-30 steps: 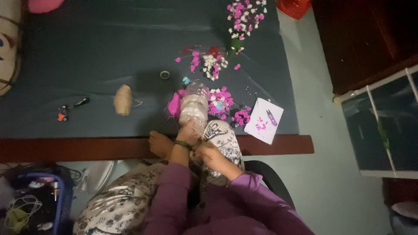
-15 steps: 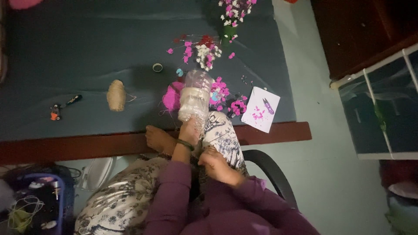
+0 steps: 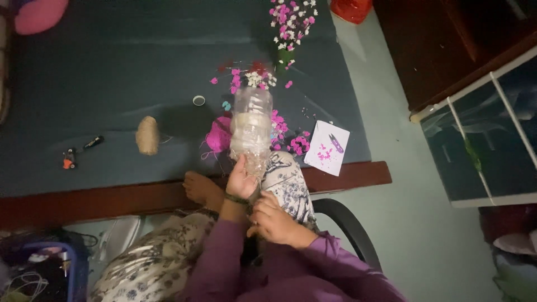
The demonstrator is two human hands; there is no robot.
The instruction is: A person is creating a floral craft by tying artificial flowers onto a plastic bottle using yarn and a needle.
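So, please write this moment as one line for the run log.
left hand: holds clear plastic bottle | right hand: near bottle base, grip unclear | twine ball on dark table

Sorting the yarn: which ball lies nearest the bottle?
The pink yarn ball, right beside the clear bottle; the tan twine ball lies apart, farther left.

Setting: a home craft corner. A dark-covered table [image 3: 112, 67] with a wooden edge is strewn with pink and white artificial flowers [image 3: 291, 17], a twine ball [image 3: 147, 135] and small snips [image 3: 335, 142]; a glass-fronted cabinet [image 3: 486, 140] is seen alongside.
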